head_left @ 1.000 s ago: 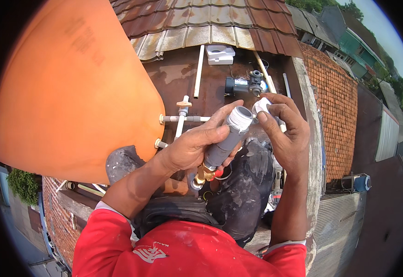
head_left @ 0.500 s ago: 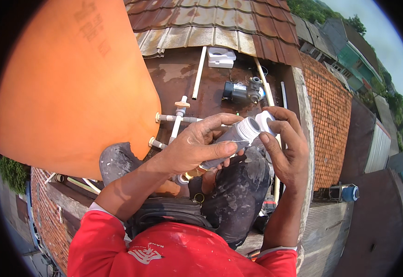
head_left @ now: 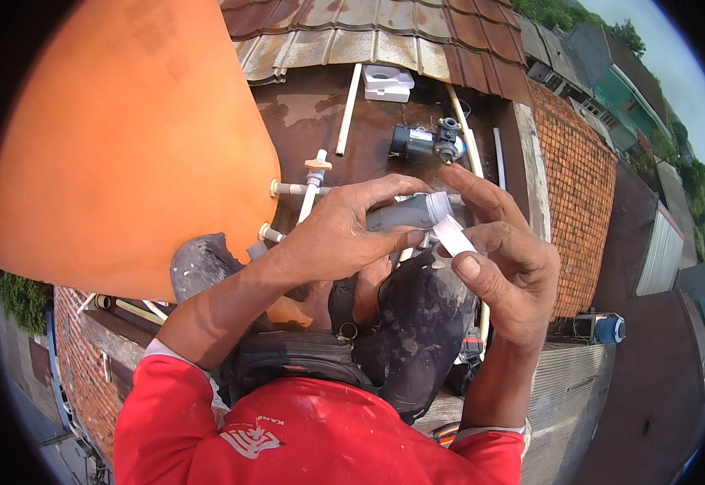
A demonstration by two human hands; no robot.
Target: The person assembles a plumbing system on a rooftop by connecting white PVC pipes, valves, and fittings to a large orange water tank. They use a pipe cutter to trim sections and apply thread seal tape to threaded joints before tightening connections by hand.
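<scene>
A grey plastic pipe fitting lies in my left hand, gripped between the thumb and the fingers over its top. Its threaded end points right and is wrapped in white tape. Close against that end is a white roll of thread seal tape, pinched by the thumb and fingers of my right hand. The right index finger reaches out above the threads. Both hands are over my bent knees, and the far end of the fitting is hidden by my left hand.
An orange tank fills the left side, with pipe stubs and a valve at its edge. Farther off lie a black pump, a white foam piece and loose pipes. A ledge runs along the right.
My left hand has turned the fitting flatter, its threaded end staying to the right. The tape roll has tilted and dropped below the threads, and my right index finger has lifted away from it.
</scene>
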